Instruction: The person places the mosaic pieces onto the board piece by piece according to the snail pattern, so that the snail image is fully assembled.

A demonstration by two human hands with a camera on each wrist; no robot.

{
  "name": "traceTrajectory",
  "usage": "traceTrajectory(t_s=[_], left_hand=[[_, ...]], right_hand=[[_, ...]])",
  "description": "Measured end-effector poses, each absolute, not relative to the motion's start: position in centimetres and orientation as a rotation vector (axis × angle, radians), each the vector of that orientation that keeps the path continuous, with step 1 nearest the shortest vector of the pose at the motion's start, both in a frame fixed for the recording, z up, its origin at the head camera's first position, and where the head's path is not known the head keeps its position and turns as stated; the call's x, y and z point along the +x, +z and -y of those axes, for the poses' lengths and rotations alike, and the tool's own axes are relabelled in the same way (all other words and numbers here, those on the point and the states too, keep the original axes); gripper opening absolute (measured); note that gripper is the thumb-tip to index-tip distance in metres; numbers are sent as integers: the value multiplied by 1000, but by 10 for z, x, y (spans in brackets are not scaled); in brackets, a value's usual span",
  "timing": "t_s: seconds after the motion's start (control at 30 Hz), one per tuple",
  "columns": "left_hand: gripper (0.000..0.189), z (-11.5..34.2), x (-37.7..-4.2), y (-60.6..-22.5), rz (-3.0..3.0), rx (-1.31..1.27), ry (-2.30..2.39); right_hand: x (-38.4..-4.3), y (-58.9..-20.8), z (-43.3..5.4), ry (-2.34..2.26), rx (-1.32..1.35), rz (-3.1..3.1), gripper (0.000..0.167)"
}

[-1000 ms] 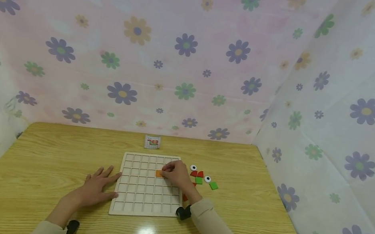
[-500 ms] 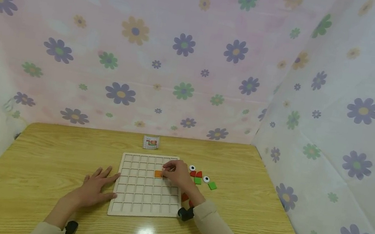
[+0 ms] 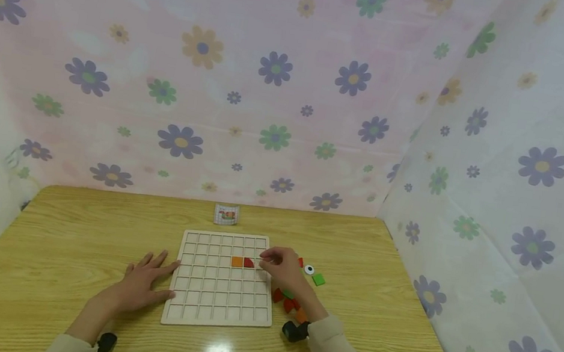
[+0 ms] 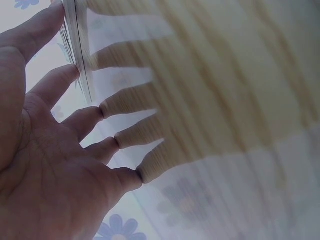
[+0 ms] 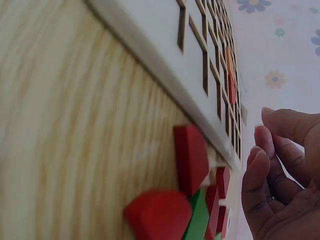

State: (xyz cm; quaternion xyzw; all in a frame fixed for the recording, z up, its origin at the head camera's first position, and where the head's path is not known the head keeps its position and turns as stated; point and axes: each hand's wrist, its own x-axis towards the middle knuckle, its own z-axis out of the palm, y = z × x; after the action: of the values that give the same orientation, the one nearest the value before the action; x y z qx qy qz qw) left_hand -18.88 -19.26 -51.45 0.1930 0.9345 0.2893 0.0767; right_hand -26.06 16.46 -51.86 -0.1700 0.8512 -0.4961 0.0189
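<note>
A pale wooden grid board [image 3: 206, 314] lies flat on the table. In its upper right part an orange square [image 3: 237, 262] and a red piece with a rounded corner [image 3: 248, 263] sit in neighbouring cells. My right hand [image 3: 290, 274] hovers over the board's right edge, just right of the red piece. Its fingers are loosely bent, with nothing between thumb and fingertips in the right wrist view. Spread out on the tabletop, my left hand [image 3: 142, 284] touches the board's left edge with thumb and index finger.
Loose red pieces [image 3: 278, 296], a green square [image 3: 319, 279], a white eye disc [image 3: 309, 270] and an orange piece [image 3: 301, 316] lie right of the board, partly behind my right hand and wrist. A small picture card [image 3: 226, 214] lies beyond the board. Flowered cloth surrounds the table.
My right hand has let go of the red piece beside the orange square and drawn away to the right, uncovering it. The left hand stays against the board.
</note>
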Motion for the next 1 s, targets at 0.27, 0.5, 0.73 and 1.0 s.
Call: traceTrajectory(t_s=[0.27, 0.5, 0.73, 1.0], left_hand=[[72, 193, -188, -516, -2803, 568, 861], [73, 193, -189, -517, -2800, 577, 863], [73, 193, -190, -517, -2793, 562, 855], [73, 193, -188, -516, -2786, 554, 868]], right_hand=[[-262, -527, -195, -1551, -431, -2706, 9], [-269, -527, -220, -1485, -298, -2817, 15], [-277, -527, -234, -1413, -180, -2889, 20], [-281, -524, -241, -1294, -197, -2854, 27]])
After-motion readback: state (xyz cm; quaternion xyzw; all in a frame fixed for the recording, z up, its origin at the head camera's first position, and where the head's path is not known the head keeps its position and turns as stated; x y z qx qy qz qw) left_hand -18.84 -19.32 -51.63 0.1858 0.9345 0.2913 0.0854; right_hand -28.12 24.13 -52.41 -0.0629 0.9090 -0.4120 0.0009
